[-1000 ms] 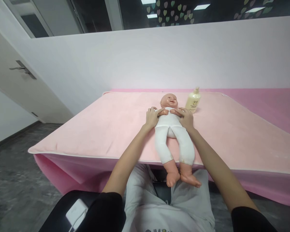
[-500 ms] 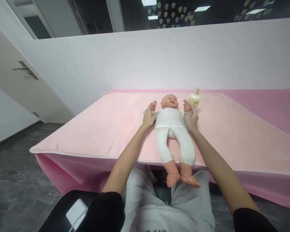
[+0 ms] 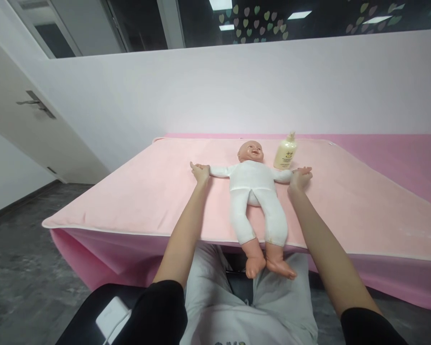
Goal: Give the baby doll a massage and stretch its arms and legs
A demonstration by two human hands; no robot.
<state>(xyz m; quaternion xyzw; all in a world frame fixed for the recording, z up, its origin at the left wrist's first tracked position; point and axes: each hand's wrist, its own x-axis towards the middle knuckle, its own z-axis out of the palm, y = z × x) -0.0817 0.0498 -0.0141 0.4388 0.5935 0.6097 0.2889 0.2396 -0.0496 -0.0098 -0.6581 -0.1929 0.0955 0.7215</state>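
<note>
My left hand (image 3: 200,171) and right hand (image 3: 299,178) pinch the doll (image 3: 255,191)'s wrists, arms stretched wide; swinging the right one back could topple the bottle (image 3: 285,152) beside its head.

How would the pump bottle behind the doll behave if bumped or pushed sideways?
The pump bottle stands upright, taller than wide, on a soft pink cover, so it probably tips rather than slides. It looks like smooth plastic, likely unbreakable but somewhat slippery. It stands near the doll arm held by the right hand, so a bump seems plausible.
</note>
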